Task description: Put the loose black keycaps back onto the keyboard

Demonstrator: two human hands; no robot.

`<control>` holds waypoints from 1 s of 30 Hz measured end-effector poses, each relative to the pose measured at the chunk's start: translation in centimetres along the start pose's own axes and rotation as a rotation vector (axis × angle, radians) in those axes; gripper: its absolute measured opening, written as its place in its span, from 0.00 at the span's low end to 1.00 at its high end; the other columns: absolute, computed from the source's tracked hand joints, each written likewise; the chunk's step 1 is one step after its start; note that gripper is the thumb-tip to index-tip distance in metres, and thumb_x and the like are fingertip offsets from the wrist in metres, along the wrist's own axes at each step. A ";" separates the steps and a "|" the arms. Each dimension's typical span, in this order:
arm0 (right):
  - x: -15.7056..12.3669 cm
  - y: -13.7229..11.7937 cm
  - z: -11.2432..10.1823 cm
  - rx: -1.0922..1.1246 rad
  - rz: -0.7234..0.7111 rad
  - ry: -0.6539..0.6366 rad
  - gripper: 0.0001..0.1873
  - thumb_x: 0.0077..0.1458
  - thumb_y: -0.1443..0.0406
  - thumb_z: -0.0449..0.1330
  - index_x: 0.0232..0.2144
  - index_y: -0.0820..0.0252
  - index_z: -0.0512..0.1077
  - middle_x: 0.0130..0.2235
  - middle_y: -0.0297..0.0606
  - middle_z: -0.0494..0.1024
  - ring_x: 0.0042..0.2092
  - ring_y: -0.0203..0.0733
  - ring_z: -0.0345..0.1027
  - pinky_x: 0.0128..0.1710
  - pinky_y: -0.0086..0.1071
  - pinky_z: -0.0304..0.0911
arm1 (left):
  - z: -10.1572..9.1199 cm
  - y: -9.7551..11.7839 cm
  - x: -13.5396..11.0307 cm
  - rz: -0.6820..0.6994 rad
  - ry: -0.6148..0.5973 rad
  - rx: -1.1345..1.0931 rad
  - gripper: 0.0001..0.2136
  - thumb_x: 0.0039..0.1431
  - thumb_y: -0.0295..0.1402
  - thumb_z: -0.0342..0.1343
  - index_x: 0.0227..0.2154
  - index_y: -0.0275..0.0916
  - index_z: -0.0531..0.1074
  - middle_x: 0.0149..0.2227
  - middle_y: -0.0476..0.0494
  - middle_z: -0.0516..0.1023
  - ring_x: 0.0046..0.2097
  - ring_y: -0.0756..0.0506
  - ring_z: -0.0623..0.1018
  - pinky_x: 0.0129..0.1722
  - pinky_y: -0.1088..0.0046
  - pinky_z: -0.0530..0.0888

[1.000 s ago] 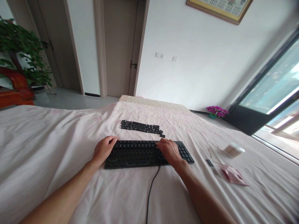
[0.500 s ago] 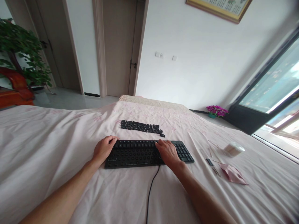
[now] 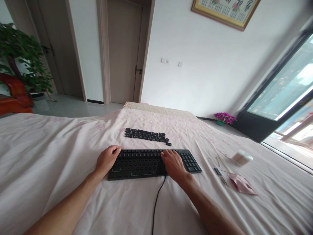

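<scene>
Keyboard (image 3: 140, 167): is lying flat on the pink-white cloth (image 3: 117, 209), between the hands; its two top rows and number pad are carrying caps, while the lower main rows are showing bare key posts.
Left hand (image 3: 107, 159): is touching the keyboard's far left corner, fingers curling loosely, thumb close to the forefinger; whether they are gripping the edge, I cannot tell.
Right hand (image 3: 173, 162): is resting over the keyboard just left of the number pad, fingers bending together onto the top rows; whether they are holding a cap, I cannot tell.
Loose caps (image 3: 144, 135): are lying in rows just beyond the keyboard.
Cable (image 3: 157, 199): is running from the near edge toward the wearer.
Right side: a tub (image 3: 242, 158) is standing near a pink packet (image 3: 241, 184).
</scene>
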State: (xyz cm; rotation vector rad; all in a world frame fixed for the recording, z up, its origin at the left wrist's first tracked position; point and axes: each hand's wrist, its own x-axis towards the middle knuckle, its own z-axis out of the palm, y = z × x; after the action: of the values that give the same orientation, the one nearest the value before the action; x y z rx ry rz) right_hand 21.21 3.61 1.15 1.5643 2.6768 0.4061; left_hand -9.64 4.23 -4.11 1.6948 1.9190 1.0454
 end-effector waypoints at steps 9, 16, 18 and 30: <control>2.5 7.8 2.0 0.443 0.428 0.144 0.17 0.58 0.64 0.51 0.45 0.49 0.76 0.47 0.34 0.77 0.48 0.42 0.69 0.44 0.29 0.58 | -0.1 -0.1 0.2 -0.008 -0.019 -0.003 0.16 0.59 0.44 0.45 0.39 0.47 0.76 0.44 0.51 0.80 0.46 0.45 0.77 0.42 0.74 0.68; 6.2 11.2 4.1 0.484 0.577 0.059 0.17 0.56 0.61 0.53 0.45 0.51 0.77 0.45 0.36 0.79 0.48 0.44 0.70 0.42 0.29 0.61 | -0.1 0.0 0.2 -0.023 -0.020 -0.005 0.17 0.59 0.45 0.44 0.38 0.46 0.76 0.45 0.51 0.80 0.47 0.45 0.77 0.42 0.74 0.69; 6.9 11.4 4.2 0.485 0.587 0.031 0.17 0.55 0.61 0.54 0.44 0.52 0.78 0.43 0.36 0.80 0.45 0.43 0.71 0.39 0.29 0.61 | -0.1 0.0 0.3 -0.022 -0.020 -0.014 0.16 0.59 0.44 0.45 0.38 0.46 0.76 0.45 0.51 0.80 0.47 0.45 0.77 0.43 0.74 0.69; 7.2 11.2 5.1 0.467 0.559 -0.082 0.14 0.54 0.58 0.55 0.34 0.54 0.80 0.33 0.37 0.79 0.38 0.42 0.72 0.31 0.28 0.57 | -0.1 0.0 0.4 -0.026 -0.015 -0.023 0.16 0.59 0.45 0.45 0.37 0.46 0.76 0.44 0.50 0.80 0.47 0.44 0.77 0.42 0.75 0.69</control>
State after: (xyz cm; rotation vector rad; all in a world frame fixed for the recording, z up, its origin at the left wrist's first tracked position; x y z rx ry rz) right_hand 27.96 16.07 -0.32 2.3921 2.3377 -0.3115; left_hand -9.74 4.56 -3.98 1.6563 1.9069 1.0388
